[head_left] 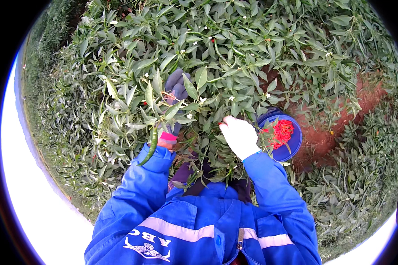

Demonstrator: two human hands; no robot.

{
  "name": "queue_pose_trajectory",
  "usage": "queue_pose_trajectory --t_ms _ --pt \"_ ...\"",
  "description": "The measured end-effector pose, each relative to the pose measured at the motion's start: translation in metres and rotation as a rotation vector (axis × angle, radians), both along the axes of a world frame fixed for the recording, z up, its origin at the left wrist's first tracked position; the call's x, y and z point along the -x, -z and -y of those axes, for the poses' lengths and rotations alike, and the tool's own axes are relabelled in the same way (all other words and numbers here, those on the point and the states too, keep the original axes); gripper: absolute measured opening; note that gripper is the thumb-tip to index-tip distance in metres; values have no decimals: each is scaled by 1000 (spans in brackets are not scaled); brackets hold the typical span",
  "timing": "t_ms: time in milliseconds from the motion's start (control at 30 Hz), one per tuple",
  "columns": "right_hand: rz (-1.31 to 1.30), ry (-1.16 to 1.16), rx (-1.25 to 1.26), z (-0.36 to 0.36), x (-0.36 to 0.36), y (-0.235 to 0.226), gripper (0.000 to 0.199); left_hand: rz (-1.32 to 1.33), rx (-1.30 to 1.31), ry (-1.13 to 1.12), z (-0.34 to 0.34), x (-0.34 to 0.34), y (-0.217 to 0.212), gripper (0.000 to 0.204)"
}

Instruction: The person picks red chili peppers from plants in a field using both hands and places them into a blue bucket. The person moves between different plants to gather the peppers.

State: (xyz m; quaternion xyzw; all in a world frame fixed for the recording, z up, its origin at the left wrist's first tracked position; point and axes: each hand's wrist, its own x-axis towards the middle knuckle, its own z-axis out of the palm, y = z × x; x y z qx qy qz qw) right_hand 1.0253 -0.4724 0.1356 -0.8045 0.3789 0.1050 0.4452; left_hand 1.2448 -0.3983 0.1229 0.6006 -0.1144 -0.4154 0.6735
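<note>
My left hand point(177, 88), in a grey-purple glove with a pink cuff, reaches in among the pepper leaves. Its fingers look stretched out, partly covered by a leafy branch that crosses over the hand and wrist. From that branch a long green chili pepper point(152, 146) hangs over my left sleeve. My right hand point(241, 138) wears a white glove and is closed, with a bit of red at its fingertips that looks like a red chili pepper point(221, 124). Just right of it stands a blue bucket point(297, 143) holding many red chili peppers point(282, 134).
Dense pepper plants point(234, 48) with white flowers and some green peppers spread ahead and to both sides. Reddish bare soil point(316, 134) shows to the right of the bucket. Foliage stands close against my legs.
</note>
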Motion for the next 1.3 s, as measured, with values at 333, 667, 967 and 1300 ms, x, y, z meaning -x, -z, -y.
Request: queue_pose_trajectory --t_ms 333,667,967,1300 --pt "112 -9 193 6 -17 -9 14 -39 79 96 -10 -11 29 78" --pt "-138 -327 160 -11 -20 30 11 -208 165 59 -10 -14 19 66" --pt "482 -246 264 -11 -25 24 19 25 13 101 -9 -8 12 64" --pt "424 105 29 -12 -8 -22 6 899 -218 762 23 26 -48 74"
